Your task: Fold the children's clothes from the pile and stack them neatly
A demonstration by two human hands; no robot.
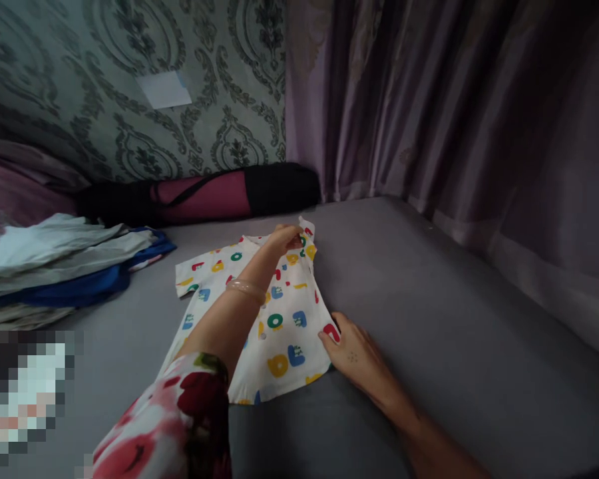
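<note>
A white short-sleeved shirt (284, 332) printed with colourful letters lies spread on the grey bed sheet (429, 319). My left hand (288, 237), its arm stretched across the shirt with a clear bangle (247, 291) on the wrist, pinches the cloth by the far right shoulder, where the sleeve is bunched up. Near the lower right side of the shirt, my right hand (349, 346) grips the edge between thumb and fingers. The opposite sleeve lies flat, pointing left.
Several folded clothes (54, 259) are piled at the left. A black and maroon long bag (204, 196) lies along the patterned wall (199, 40). Purple curtains (379, 100) hang behind and to the right of the bed. A pixelated patch covers the lower left corner.
</note>
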